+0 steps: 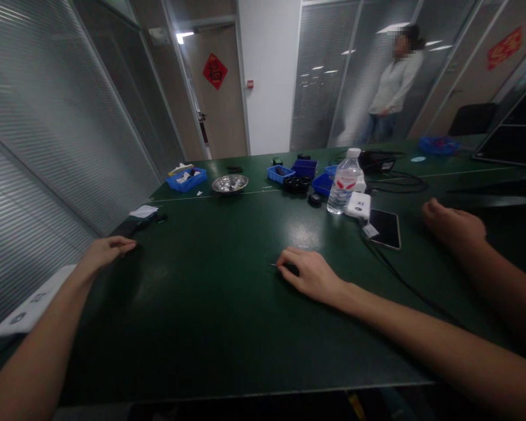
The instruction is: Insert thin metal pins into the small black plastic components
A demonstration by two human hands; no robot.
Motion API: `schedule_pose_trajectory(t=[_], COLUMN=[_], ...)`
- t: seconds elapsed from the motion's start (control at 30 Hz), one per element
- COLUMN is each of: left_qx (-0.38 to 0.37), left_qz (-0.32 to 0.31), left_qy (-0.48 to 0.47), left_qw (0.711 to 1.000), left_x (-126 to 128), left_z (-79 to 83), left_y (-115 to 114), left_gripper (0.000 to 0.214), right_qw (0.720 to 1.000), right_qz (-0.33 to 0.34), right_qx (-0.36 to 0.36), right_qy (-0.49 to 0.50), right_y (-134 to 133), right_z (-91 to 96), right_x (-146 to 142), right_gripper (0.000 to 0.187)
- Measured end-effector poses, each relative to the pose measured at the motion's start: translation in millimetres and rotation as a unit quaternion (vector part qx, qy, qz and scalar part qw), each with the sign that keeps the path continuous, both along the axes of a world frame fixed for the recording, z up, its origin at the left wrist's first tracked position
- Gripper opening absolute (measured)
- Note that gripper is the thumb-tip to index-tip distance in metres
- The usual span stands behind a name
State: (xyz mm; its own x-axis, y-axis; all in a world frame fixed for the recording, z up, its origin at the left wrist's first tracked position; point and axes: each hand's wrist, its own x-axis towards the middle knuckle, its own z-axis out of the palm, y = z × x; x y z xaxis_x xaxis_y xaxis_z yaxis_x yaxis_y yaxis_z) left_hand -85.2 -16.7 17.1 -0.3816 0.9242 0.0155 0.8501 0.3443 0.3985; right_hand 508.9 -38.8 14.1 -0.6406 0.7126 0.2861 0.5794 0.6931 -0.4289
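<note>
My left hand (105, 252) is over the left edge of the dark green table (201, 280), its fingers pressed together in a pinch. Whatever lies between those fingertips, if anything, is too small to make out. Just beyond it are a small black item (161, 218) and a white sheet of paper (144, 211). Near the table's middle, my right hand (309, 273) rests low with thumb and index finger closed. A small, thin, pale piece (273, 265) sticks out leftward from that pinch; its kind is unclear.
Farther back are a blue tray (187, 180), a metal bowl (230, 185) with small pieces, and several blue bins (281, 173). A water bottle (345, 181), white device (358, 206), phone (386, 228) and cables stand right. Another person's hand (456, 227) is at right; someone stands behind.
</note>
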Motion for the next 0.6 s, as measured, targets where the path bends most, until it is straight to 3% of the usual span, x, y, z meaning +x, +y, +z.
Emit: schedule_pose_trajectory(t=[0.3,0.6], left_qx=[0.003,-0.012], left_qz=[0.043,0.053], left_qy=[-0.147,-0.167], left_qw=[0.988,0.984], left_x=[-12,-13], left_z=[-9.0,-6.2], left_y=[5,7], left_gripper=[0.053,0.045], right_qw=[1.0,1.0], right_qz=[0.001,0.003], right_qx=[0.003,0.005], right_qy=[0.001,0.003], right_y=[0,2], right_z=[-0.9,-3.6], right_x=[0,0], right_gripper=[0.011,0.01])
